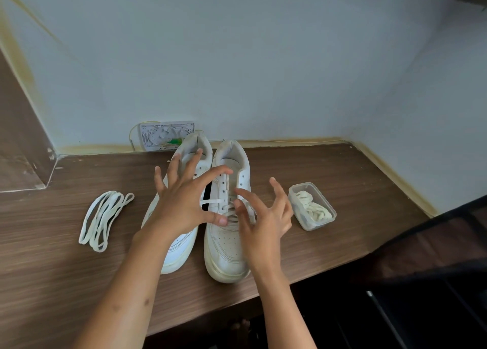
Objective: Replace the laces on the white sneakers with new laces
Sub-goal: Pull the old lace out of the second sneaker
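Observation:
Two white sneakers stand side by side on the brown desk, toes toward me. The left sneaker is mostly hidden under my left hand, which hovers over it with fingers spread and holds nothing. The right sneaker has a lace only through its lower eyelets; the upper eyelets are bare, and one strand runs sideways toward the left shoe. My right hand is over the right sneaker's laced part, fingers spread, fingertips at the lace. A loose bundle of white laces lies to the left.
A clear plastic container holding cream laces sits right of the shoes. A grey wall box with wires stands behind the sneakers. The wall closes off the back and right; the desk's front edge runs near my forearms.

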`<state>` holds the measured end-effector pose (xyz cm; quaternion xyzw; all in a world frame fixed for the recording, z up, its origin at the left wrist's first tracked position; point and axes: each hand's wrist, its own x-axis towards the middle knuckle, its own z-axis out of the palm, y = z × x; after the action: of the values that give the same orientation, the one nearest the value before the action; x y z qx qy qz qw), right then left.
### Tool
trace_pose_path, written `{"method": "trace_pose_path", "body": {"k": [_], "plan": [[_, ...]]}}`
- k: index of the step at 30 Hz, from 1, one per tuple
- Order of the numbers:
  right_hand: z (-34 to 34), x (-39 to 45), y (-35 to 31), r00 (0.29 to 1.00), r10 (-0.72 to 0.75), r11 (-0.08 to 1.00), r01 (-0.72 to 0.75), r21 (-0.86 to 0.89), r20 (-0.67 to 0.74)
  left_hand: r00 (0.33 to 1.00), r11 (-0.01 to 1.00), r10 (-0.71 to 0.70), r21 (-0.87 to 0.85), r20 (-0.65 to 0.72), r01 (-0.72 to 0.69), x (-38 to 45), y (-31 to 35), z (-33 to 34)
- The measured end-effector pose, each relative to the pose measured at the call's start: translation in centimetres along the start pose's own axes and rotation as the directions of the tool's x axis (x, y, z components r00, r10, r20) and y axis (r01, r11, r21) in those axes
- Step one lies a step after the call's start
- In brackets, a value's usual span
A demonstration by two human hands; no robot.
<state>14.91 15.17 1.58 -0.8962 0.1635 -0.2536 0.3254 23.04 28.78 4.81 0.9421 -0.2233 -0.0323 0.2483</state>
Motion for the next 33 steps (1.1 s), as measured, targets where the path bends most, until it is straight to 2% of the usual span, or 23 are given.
{"method": "trace_pose_path", "body": {"k": [7,10,11,13,15,17,19,21,22,24,27,33], "plan": [[1.1,0.4,-0.4,0.996,-0.007,1.0,0.009,-0.026,0.084,1.0,1.0,0.003,0.011,-0.004,-0.003,0.1,-0.1,0.1],[1.5,0.3,-0.6,1.0,-0.025,1.0,0.025,-0.016,0.002,1.0,1.0,0.002,0.005,-0.003,-0.002,0.1,-0.1,0.1],[1.5,0.2,-0.6,0.999,0.003,1.0,-0.003,0.002,-0.05,1.0,1.0,0.002,0.001,-0.002,-0.002,0.1,-0.1,0.1],[1.3,0.2,-0.5,0.975,0.165,0.981,-0.146,0.126,-0.151,1.0,1.0,-0.002,-0.011,0.003,0.002,0.0,-0.1,0.0],[1.1,0.4,-0.3,0.918,0.365,0.904,-0.31,0.293,-0.155,1.0,1.0,-0.006,-0.015,0.008,0.006,0.1,-0.1,0.0],[1.0,0.4,-0.3,0.895,0.429,0.861,-0.363,0.357,-0.125,1.0,1.0,-0.003,-0.01,0.011,0.003,0.2,-0.1,0.1],[1.1,0.2,-0.6,0.922,0.352,0.893,-0.279,0.353,-0.163,1.0,1.0,-0.002,-0.021,0.01,0.002,0.2,-0.2,0.1],[1.1,0.1,-0.8,0.957,0.189,0.955,-0.127,0.267,-0.221,1.0,1.0,-0.004,-0.031,0.011,0.004,0.1,-0.2,0.1],[1.1,0.1,-0.8,0.973,0.098,0.98,-0.057,0.192,-0.211,1.0,1.0,-0.005,-0.031,0.012,0.006,0.1,-0.2,0.1],[1.1,0.1,-0.8,0.996,-0.023,0.998,0.027,0.048,-0.091,1.0,1.0,-0.005,-0.03,0.013,0.006,0.1,-0.2,0.1],[1.4,-0.2,-1.0,0.995,-0.043,0.998,0.048,-0.051,0.094,1.0,1.0,-0.004,-0.019,0.013,0.004,0.2,-0.1,0.1],[1.5,0.0,-0.6,0.995,-0.022,0.999,0.025,-0.028,0.098,1.0,0.999,-0.001,-0.042,0.007,0.001,0.1,-0.1,0.1]]}}
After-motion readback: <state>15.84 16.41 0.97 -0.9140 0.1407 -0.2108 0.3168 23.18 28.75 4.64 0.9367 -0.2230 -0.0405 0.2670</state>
